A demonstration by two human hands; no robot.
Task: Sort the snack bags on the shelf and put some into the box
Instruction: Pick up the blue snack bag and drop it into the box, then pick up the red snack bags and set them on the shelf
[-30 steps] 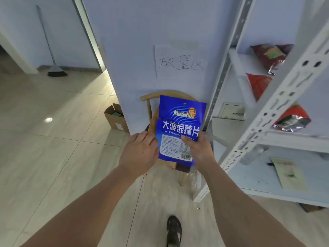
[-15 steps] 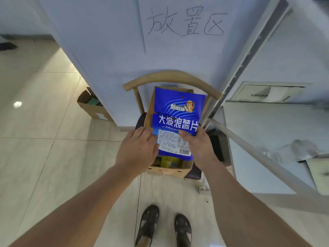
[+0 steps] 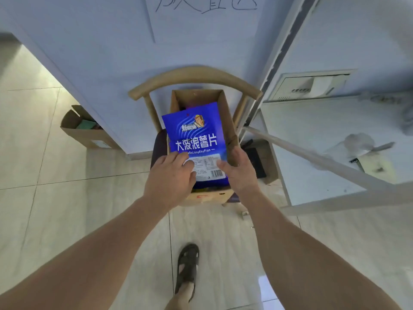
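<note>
A blue snack bag (image 3: pixel 196 139) printed with white Chinese characters lies over the open top of a tall cardboard box (image 3: pixel 228 121), its upper end reaching toward the far wall of the box and its lower end, with the white label and barcode, near the box's front edge. The box stands on the seat of a wooden chair (image 3: pixel 192 74) whose curved back arches behind the box. Beneath the bag, inside the box, something dark shows at the far end and a bit of yellow and dark packaging at the near end; what these are cannot be told.

The left hand (image 3: pixel 171 177) rests on the bag's lower left corner with its fingers spread and laid fairly flat on the label; whether the thumb goes under the bag is hidden. The right hand (image 3: pixel 240 170) holds the bag's lower right edge, thumb on the label beside the barcode and fingers curled behind, just against the box's right wall.

To the left of the chair, a second open carton (image 3: pixel 73 126) sits on the tiled floor beside the wall corner, with something greenish in it. To the right of the chair stands a white metal shelf (image 3: pixel 312 157). A sandalled foot (image 3: pixel 187 265) is on the floor in front of the chair.
</note>
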